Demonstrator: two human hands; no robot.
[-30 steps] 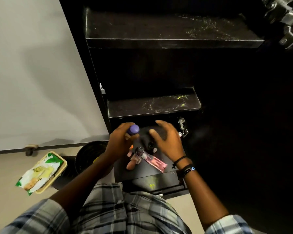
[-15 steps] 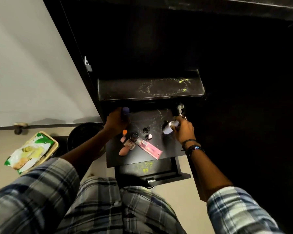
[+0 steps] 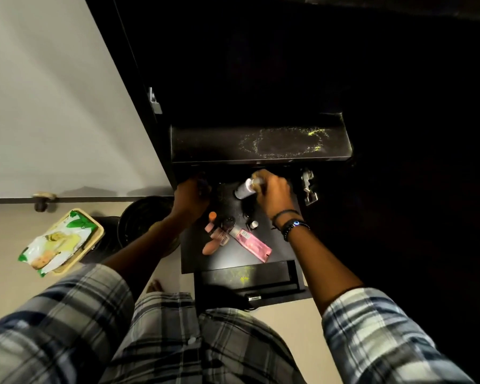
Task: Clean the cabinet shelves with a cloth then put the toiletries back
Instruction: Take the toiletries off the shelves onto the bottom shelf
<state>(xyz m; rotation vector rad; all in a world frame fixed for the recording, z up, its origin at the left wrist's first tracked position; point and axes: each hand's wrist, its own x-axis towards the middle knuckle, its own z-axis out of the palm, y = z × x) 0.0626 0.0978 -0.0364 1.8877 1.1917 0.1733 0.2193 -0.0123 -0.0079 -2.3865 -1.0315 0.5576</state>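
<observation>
Centre of frame, dark cabinet (image 3: 233, 79): two shelves, one open drawer (image 3: 250, 278).
- Upper shelf (image 3: 205, 145): one ring of yellowish dust (image 3: 286, 142), otherwise bare.
- Lower shelf (image 3: 281, 245): five small toiletries bunched near its front edge: one pink tube (image 3: 251, 242) lying flat, one peach tube (image 3: 209, 246), one orange-capped bottle (image 3: 212, 217), one dark-capped jar (image 3: 227, 223), one white-capped bottle (image 3: 254, 225). Bare shelf to their right and behind them.
- Right hand (image 3: 272, 194): fingers curled around one pale bottle (image 3: 244, 189), tilted, at the shelf's rear.
- Left hand (image 3: 190, 196): curled at the rear left corner against the cabinet side; what it holds, if anything, is lost in shadow.
- Left of frame, on the floor: one wipes pack (image 3: 56, 242), one black bucket (image 3: 144, 217).
</observation>
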